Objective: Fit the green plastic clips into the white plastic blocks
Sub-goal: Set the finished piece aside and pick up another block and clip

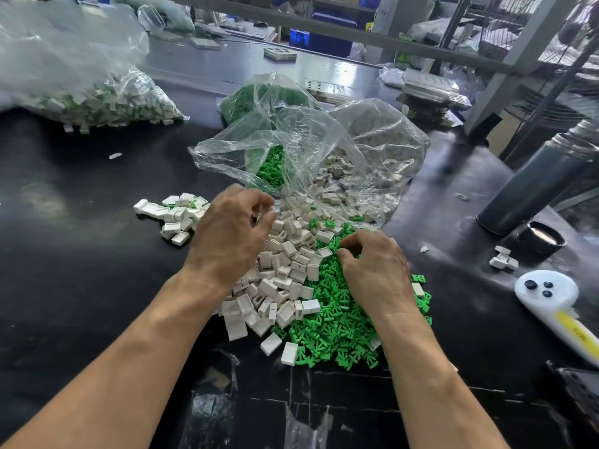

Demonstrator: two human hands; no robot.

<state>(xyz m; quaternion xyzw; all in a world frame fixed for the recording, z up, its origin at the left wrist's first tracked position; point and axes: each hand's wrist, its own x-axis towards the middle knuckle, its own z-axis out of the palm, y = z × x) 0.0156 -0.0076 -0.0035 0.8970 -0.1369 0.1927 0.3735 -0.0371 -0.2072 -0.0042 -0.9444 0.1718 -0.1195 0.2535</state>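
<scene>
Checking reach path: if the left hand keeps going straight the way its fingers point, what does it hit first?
Most likely the pile of white blocks: the left hand has its curled fingers aimed right and down at the heap's upper edge. The clear bag lies just beyond. Depth is hard to judge.

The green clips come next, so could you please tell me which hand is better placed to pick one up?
Probably the right hand: its curled fingertips already rest on the green clip pile, while the left hand hovers over the white blocks.
</scene>
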